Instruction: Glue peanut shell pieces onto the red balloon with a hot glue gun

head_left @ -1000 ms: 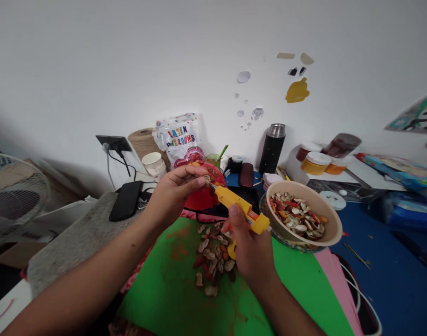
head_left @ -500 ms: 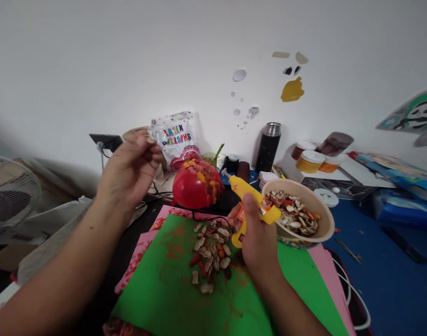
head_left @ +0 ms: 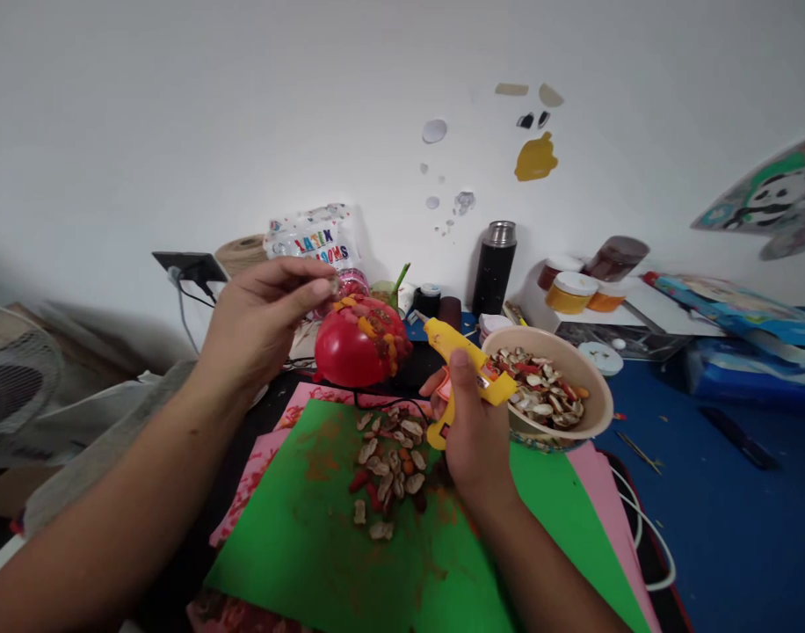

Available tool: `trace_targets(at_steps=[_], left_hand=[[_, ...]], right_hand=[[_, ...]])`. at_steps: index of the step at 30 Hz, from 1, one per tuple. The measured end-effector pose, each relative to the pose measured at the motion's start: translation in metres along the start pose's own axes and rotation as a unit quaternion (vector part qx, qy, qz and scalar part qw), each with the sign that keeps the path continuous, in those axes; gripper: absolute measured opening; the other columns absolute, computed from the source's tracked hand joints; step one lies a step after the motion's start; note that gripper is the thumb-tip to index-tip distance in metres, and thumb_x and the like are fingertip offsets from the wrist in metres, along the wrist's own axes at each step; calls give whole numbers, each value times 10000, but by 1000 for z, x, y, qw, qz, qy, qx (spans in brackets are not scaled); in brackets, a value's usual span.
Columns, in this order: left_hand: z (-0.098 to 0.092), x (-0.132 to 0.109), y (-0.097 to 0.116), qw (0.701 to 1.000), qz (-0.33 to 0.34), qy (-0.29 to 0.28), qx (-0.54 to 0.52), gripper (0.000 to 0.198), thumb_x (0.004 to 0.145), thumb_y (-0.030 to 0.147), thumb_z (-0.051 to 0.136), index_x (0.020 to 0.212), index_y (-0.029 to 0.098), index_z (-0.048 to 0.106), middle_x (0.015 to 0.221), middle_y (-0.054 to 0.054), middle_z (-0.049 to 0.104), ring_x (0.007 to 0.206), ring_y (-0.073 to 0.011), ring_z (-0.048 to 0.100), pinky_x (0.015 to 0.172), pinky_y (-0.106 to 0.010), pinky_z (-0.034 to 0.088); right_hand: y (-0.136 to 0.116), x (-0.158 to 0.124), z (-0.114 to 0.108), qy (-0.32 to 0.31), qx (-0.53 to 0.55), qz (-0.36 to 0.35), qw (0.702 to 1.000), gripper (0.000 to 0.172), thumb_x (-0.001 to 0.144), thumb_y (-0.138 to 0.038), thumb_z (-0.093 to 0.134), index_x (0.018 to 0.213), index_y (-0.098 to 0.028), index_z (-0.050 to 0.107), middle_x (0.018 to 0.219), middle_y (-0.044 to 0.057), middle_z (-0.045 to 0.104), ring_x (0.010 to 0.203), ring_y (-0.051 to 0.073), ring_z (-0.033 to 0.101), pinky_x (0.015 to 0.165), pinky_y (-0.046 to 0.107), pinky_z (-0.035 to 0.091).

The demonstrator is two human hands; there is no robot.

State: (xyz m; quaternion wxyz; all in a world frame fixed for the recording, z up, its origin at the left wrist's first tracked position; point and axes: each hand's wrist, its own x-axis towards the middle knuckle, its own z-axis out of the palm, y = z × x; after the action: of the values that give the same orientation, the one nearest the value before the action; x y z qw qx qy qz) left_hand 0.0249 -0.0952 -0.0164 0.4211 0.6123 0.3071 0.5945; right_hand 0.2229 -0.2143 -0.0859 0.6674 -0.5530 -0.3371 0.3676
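Note:
My left hand [head_left: 261, 316] is raised at the upper left of the red balloon, thumb and fingertips pinching a small pale peanut shell [head_left: 335, 284], mostly hidden. The red balloon [head_left: 346, 347] has orange and reddish painted shells stuck over its top and right side. My right hand [head_left: 475, 431] is wrapped around a yellow glue gun [head_left: 456, 345], whose nozzle points up and left, just right of the balloon. Below lies a green sheet [head_left: 297, 527] bearing a scatter of peanut shells [head_left: 385, 485], some plain, some painted red or orange.
A beige bowl [head_left: 600, 396] of shells stands right of the glue gun. Behind are a black thermos [head_left: 495, 272], paint jars [head_left: 572, 293] and a balloon bag [head_left: 316, 237]. Left are a twine roll [head_left: 241, 255] and a fan [head_left: 17, 378]. A black cable [head_left: 389, 404] runs below the balloon.
My left hand has moved right and slightly down with the shell, closer to the balloon's top. The glue gun stays in my right hand; the whole view has shifted slightly.

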Motion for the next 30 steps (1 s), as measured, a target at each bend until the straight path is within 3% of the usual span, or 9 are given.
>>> trace_targets(at_steps=[3,7,10,14,21,30], left_hand=[[12,6,8,984,61,-82,149,174,848,372,1012,961,264,936,1012,-70,869,968,-272,780,925,-376,630],[23,22,4,898,162,-246,326,123,936,326,875,1040,299,936,1039,-83,871,1033,-317,760,1018,-449,566],[29,31,-4,840,207,-291,408,167,932,292,832,1083,287,905,1055,-97,857,1068,-338,736,1015,-469,553],[34,38,-6,788,232,-347,453,111,973,324,774,984,294,879,956,-95,825,1047,-348,708,975,-473,542],[38,50,-8,775,232,-371,456,133,964,347,765,971,305,891,993,-85,838,1104,-355,688,1029,-486,519],[39,46,-16,728,264,-395,494,185,1020,333,705,1005,328,889,996,-80,855,1079,-348,704,1054,-520,502]], right_hand=[[-3,1,-1,6,12,-1,1000,825,853,-1015,644,616,-226,691,553,-24,494,534,149,484,501,292,371],[-7,2,-1,22,30,-7,999,767,865,-958,682,619,-231,700,549,-33,489,522,143,473,499,297,386],[-10,5,-3,34,38,-18,999,721,878,-906,696,602,-240,684,540,-34,494,512,138,463,507,301,403],[-11,7,-5,27,33,-47,998,651,959,-791,663,613,-242,703,542,-25,533,517,139,498,553,309,455],[-14,4,-6,5,56,-45,997,618,973,-763,715,656,-233,749,523,-41,498,523,139,528,554,293,483],[-15,5,-5,12,43,-39,998,675,965,-830,674,684,-222,757,540,-14,525,553,156,575,492,282,423]])
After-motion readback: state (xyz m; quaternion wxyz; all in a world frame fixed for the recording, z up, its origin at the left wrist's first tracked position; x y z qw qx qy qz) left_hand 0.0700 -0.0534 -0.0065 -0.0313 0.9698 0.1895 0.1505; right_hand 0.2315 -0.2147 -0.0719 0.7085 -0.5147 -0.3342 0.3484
